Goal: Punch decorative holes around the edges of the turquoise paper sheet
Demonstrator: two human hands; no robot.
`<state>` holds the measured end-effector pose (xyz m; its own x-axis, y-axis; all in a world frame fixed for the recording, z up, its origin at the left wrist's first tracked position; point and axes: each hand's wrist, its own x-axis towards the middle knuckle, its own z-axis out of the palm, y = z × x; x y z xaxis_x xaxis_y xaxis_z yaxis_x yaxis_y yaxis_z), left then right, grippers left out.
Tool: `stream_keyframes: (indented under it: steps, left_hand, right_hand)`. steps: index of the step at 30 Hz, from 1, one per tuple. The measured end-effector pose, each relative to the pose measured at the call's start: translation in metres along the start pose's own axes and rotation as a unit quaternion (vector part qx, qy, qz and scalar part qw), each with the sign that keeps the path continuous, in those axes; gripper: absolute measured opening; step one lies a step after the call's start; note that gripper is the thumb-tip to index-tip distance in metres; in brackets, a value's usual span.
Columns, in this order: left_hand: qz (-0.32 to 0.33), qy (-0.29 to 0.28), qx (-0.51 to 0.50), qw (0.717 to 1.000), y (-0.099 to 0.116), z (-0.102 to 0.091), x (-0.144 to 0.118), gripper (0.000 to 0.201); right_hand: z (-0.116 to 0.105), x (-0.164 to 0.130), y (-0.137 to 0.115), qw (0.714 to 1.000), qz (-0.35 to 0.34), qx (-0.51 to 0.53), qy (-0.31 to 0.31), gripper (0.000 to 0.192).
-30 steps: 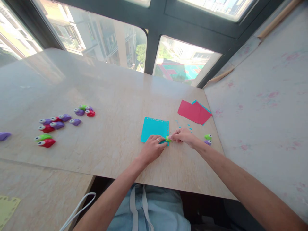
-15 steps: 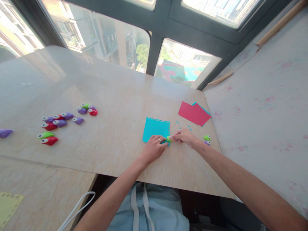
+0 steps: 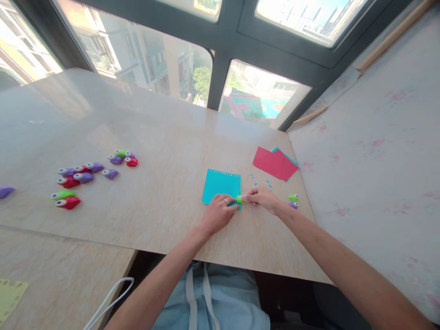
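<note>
A turquoise paper square lies on the beige table, with small holes along its far and right edges. My left hand presses flat on its near right corner, a ring on one finger. My right hand pinches a small green paper punch set on the sheet's right edge near that corner. Tiny turquoise paper bits lie scattered just beyond my right hand.
A green punch and a purple punch sit right of my right hand. Red and turquoise sheets lie at the far right. Several purple, red and green punches are at the left. A yellow sheet and a white cable are lower left.
Both hands stay on the turquoise sheet and the green punch; only the view shifts slightly.
</note>
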<state>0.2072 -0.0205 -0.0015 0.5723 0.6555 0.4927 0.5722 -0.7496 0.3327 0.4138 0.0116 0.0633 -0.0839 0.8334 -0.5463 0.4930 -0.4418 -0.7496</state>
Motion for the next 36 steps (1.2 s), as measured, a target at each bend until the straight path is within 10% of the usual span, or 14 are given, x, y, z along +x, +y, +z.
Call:
stream_keyframes:
  steps: [15,36]
  left_hand:
    - [-0.051,-0.005,-0.014,0.999,0.0,-0.003,-0.007,0.019]
    - [-0.062,0.018,-0.002,0.998,0.002,-0.006,-0.012,0.017]
  right_hand:
    - [0.017,-0.019,0.034,0.971,-0.178,-0.107,0.115,0.04]
    - [-0.039,-0.069,0.096,0.931,-0.188,-0.195,0.244,0.046]
